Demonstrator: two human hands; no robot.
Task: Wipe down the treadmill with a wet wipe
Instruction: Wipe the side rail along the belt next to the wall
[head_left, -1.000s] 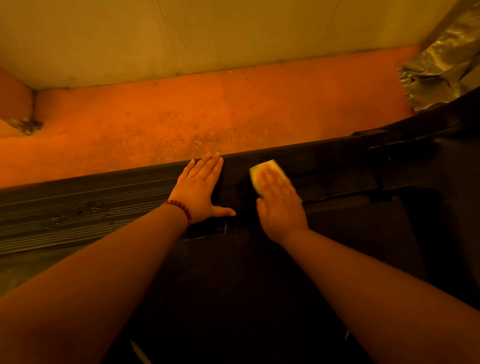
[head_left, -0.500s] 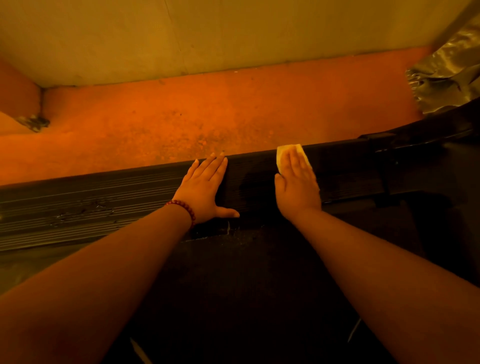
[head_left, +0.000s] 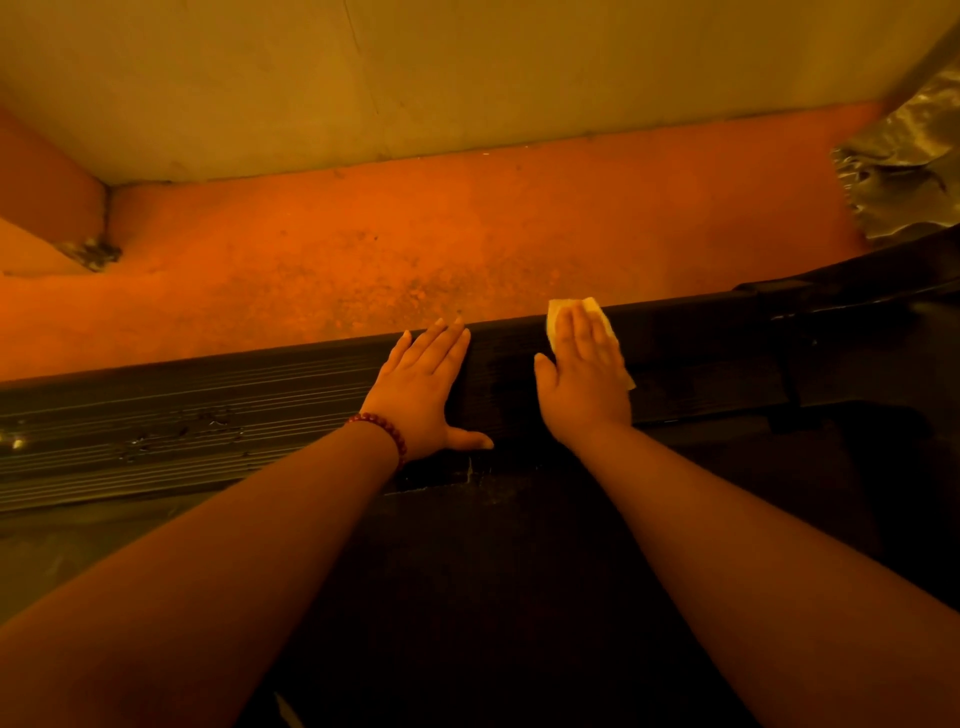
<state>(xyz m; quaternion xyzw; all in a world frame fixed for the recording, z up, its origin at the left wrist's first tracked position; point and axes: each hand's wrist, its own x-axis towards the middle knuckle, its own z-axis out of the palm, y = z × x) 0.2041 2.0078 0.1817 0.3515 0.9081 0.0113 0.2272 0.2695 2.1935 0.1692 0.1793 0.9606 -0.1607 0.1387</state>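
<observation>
Right fingers (head_left: 582, 332) straight and together, flat on the wet wipe (head_left: 597, 314), pressing it onto the side rail (head_left: 182, 415) of the treadmill (head_left: 857, 374). Wipe sits at the rail's far edge, with its corners showing past the fingertips and along the little-finger side. Left fingers (head_left: 441, 343) straight, slightly spread, thumb out to the side, flat on bare rail just beside the wipe. They hold nothing; looks like bracing. Right hand (head_left: 584, 395) is the working hand, left hand (head_left: 421, 389) the support. Step, as I read it: mid-wipe on the rail top. The rail section right of the wipe and the dark belt (head_left: 493, 597) nearer the body look not yet covered, but the lighting is too dim to judge how clean they are. Next move calls for flat pressure and a slide along the ribs, not across them, with the wipe pinned under the palm so it doesn't bunch. Glints on the left rail section: moisture or scuffs, can't tell. Count: two hands, one wipe, one bead bracelet (head_left: 382, 428) on the left wrist, one rail in view, one crumpled shiny sheet (head_left: 904, 171) on the orange floor (head_left: 415, 234) at far right.
</observation>
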